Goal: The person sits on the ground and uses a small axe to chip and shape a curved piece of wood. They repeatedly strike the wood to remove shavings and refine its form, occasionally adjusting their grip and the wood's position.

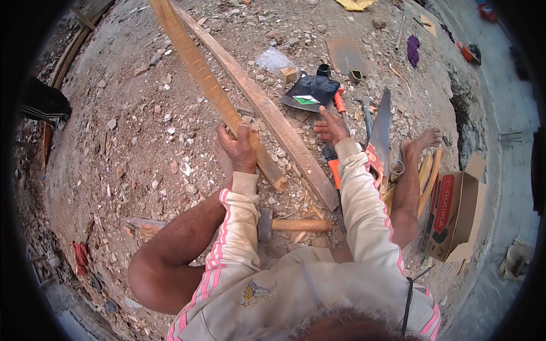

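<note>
My left hand is closed around a long wooden plank near its lower end; the plank slants up and away to the far left. My right hand is held out with its fingers stretched and apart, holding nothing. Just beyond it lie a black plastic sheet or packet and a red-handled tool, its tip partly hidden. A second wooden plank rests on the ground between my hands. In front of me lies a mallet with a wooden handle and a dark head.
Right of my right arm lie a handsaw, a claw hammer, an orange-and-black tool and a ring-shaped roll. An open cardboard box stands at the right. Farther off lies a flat metal plate. Rubble covers the ground.
</note>
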